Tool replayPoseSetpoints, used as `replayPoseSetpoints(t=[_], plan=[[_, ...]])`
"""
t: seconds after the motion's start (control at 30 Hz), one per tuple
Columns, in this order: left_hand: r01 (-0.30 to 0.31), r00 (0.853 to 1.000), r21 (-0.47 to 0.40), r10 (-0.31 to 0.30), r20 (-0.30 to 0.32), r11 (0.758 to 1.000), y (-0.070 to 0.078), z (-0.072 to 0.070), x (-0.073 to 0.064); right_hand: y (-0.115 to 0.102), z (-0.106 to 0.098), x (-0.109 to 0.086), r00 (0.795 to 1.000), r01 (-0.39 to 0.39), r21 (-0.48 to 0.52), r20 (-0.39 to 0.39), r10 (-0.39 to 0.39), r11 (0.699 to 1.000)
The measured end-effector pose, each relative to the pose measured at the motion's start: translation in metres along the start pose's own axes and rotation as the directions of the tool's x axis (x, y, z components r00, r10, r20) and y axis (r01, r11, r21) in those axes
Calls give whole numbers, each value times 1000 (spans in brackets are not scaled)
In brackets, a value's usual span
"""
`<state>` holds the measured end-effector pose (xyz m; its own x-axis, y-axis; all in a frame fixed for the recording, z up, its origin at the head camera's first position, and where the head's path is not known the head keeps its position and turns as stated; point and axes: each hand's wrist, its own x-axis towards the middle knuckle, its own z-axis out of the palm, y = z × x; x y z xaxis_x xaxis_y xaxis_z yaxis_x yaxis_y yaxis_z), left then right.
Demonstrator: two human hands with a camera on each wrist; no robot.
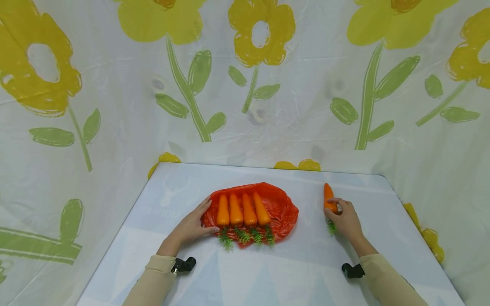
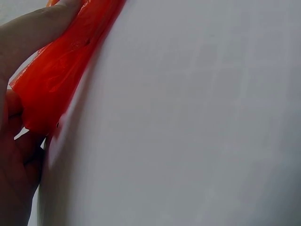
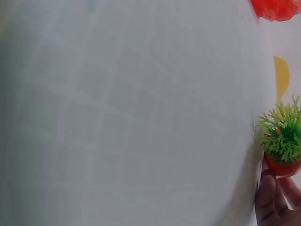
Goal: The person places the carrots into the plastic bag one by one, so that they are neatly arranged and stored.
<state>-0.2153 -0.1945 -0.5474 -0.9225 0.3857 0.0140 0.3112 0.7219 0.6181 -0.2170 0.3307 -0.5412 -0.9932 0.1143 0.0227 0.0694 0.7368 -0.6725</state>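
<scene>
A red plastic bag (image 1: 285, 212) lies spread on the table, with several orange toy carrots (image 1: 236, 212) in a row on it. Their green leafy tops (image 1: 242, 235) point toward the near edge. At the bag's left side, my left hand (image 1: 192, 224) grips the plastic, with the thumb (image 2: 40, 30) over the red film in the left wrist view. Off to the right, one more carrot (image 1: 328, 192) lies apart from the bag, tip pointing away. My right hand (image 1: 346, 219) pinches its thick end, just above the green fronds (image 3: 283, 134).
The pale table (image 1: 298, 272) has faint triangle prints and a printed deer-head mark at its far left. A white curtain (image 1: 298, 119) with yellow flowers hangs behind and on both sides. Each wrist carries a small black camera (image 1: 185, 264).
</scene>
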Motion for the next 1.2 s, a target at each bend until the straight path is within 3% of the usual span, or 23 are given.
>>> replayPoseSetpoints(t=[0.63,1.2], plan=[[7,1000,-9,-7,2,1000,-1,1,0,-10,-2,-1,1000,-20,-1,12,20,1000],[-8,1000,-11,8,-12,1000,-4,2,0,-6,-2,-3,999,20,68,-43,-17,997]])
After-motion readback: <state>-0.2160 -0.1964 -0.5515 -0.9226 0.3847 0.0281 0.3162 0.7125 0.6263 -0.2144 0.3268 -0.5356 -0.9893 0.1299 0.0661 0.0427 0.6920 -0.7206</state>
